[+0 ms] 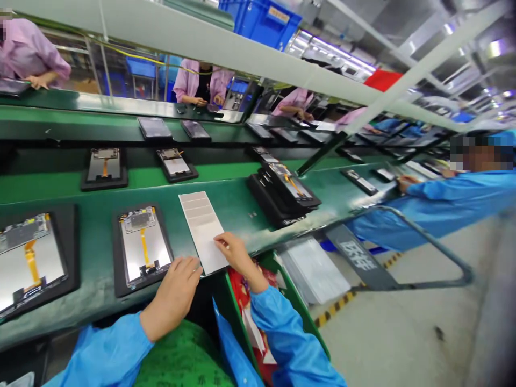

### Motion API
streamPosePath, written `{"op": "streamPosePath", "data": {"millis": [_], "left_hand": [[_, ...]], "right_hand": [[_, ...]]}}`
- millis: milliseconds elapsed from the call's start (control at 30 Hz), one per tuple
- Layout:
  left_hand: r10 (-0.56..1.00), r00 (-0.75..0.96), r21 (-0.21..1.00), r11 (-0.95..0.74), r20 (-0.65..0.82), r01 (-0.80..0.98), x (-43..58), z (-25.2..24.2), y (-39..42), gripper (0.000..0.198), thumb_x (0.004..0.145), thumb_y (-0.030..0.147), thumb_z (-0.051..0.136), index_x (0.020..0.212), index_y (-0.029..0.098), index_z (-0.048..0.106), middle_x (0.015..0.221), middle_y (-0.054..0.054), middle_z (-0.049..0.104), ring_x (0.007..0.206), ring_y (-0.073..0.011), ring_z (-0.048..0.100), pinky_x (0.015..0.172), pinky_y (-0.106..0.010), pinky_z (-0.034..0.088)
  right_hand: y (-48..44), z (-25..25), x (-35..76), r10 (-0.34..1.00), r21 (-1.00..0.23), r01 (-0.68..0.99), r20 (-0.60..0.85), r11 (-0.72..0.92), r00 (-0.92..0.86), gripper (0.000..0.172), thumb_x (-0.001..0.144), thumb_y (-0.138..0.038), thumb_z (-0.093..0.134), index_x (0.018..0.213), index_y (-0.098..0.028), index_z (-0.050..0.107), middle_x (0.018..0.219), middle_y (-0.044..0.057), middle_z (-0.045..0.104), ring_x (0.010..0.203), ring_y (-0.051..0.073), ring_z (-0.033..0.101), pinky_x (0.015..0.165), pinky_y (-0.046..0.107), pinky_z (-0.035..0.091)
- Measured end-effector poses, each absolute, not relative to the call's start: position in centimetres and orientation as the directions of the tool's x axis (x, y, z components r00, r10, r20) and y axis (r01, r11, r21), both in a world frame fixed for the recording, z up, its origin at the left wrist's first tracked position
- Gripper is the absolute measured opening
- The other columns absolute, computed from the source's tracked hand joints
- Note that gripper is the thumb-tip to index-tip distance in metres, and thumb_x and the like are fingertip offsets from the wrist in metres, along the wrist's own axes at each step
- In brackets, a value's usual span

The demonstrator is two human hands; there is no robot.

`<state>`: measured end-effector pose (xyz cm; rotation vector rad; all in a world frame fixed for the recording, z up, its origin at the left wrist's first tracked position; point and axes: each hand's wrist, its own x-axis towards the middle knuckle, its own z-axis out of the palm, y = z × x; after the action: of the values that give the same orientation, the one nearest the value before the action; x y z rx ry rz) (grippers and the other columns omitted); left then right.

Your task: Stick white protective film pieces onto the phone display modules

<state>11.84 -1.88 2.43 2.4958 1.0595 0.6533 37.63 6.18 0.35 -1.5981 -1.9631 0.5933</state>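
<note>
My left hand [175, 293] rests with fingers bent at the near edge of the green bench [237, 207]. Its fingertips lie between an open tablet panel in a black tray [142, 247] and a white sheet of label strips [202, 228]. My right hand [234, 252] lies on the lower right part of that white sheet, fingers pressed together on it. Both arms wear blue sleeves.
A second tablet tray [32, 263] lies at the left. A stack of black trays with a panel [286, 193] stands to the right. More trays ride the conveyor [105, 167] behind. A person in blue [443, 199] works at the right; people in pink stand opposite.
</note>
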Motion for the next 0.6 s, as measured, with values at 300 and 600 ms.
{"op": "streamPosePath", "data": {"millis": [300, 600], "left_hand": [[0.698, 0.697, 0.289, -0.709, 0.163, 0.643, 16.0, -1.7, -0.1, 0.046, 0.095, 0.021, 0.052, 0.140, 0.013, 0.053, 0.151, -0.014, 0.051, 0.142, -0.0321, 0.043, 0.117, -0.051, 0.036], [0.689, 0.696, 0.257, -0.723, 0.201, 0.641, 15.6, -2.1, -0.3, 0.052, 0.093, 0.018, 0.056, 0.144, 0.014, 0.050, 0.155, -0.012, 0.046, 0.145, -0.0292, 0.040, 0.119, -0.049, 0.035]], "right_hand": [[7.6, -1.5, 33.3, 0.985, -0.568, 0.805, 0.076, 0.171, -0.155, 0.019, 0.089, -0.010, 0.062, 0.104, -0.019, 0.067, 0.102, 0.005, 0.062, 0.083, 0.015, 0.064, 0.084, 0.029, 0.052], [7.4, -1.1, 32.5, 0.993, -0.547, 0.829, 0.055, 0.117, -0.103, 0.018, 0.088, -0.009, 0.059, 0.100, -0.021, 0.064, 0.104, 0.005, 0.061, 0.095, 0.019, 0.060, 0.088, 0.032, 0.050]]}}
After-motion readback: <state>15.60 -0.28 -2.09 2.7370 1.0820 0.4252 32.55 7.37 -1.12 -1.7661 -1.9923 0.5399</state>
